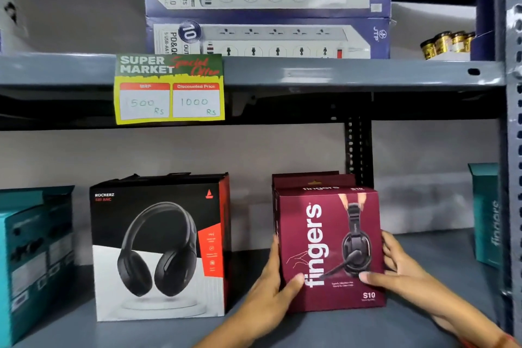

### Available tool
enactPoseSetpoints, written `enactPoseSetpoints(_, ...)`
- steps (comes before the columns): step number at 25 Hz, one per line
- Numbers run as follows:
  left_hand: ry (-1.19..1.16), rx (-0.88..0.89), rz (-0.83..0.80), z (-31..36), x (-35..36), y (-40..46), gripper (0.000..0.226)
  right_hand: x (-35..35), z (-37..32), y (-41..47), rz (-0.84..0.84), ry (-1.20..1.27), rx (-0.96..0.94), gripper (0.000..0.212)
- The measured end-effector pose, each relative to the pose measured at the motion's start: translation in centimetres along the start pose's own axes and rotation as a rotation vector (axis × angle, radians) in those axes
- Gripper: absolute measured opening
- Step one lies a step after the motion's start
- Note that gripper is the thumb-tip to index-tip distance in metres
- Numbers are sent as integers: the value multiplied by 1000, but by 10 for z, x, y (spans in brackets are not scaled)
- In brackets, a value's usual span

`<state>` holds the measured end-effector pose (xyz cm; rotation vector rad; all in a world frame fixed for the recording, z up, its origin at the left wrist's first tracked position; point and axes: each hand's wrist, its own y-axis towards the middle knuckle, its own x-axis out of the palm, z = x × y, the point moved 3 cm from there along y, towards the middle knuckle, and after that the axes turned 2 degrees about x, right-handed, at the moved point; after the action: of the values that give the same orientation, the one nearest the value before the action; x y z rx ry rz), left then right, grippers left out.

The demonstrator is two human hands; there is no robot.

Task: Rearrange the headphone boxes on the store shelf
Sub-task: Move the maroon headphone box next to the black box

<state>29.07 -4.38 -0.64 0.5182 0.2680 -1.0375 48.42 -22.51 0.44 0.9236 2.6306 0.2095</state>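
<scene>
A maroon "fingers" headphone box (329, 248) stands upright on the grey lower shelf (324, 328), right of centre. My left hand (271, 288) grips its left edge with the thumb on the front face. My right hand (395, 268) holds its right edge, thumb also on the front. Behind it stands another maroon box (310, 179), mostly hidden. To the left stands a black, white and red Rockerz headphone box (159, 248), apart from my hands.
A teal box (31, 257) stands at the far left and another teal "fingers" box (485, 215) at the far right. The upper shelf (339, 72) carries two stacked power-strip boxes (265, 5), gold-lidded jars (446, 44) and a yellow price tag (169, 90). A perforated metal post (512, 150) bounds the right.
</scene>
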Motion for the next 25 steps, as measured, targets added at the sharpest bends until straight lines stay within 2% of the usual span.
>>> enactPoseSetpoints(5,-60,-165,-108,-11,-4,16,146,-5,6,11,-171,-77,76,110)
enactPoseSetpoints(7,-92,-193,-134,-10,-6,27,154,-8,4,20,-208,-80,86,106)
enactPoseSetpoints(11,-103,-175,-190,-9,-11,44,144,-9,2,37,-242,-23,112,84)
enactPoseSetpoints(14,-123,-137,-164,-16,-10,51,114,-6,5,45,-254,73,142,77)
enactPoseSetpoints(16,-137,-136,-111,-21,-8,54,102,-4,8,49,-230,99,130,79)
enactPoseSetpoints(25,-107,-157,-25,-19,0,44,105,0,6,35,-196,58,45,76)
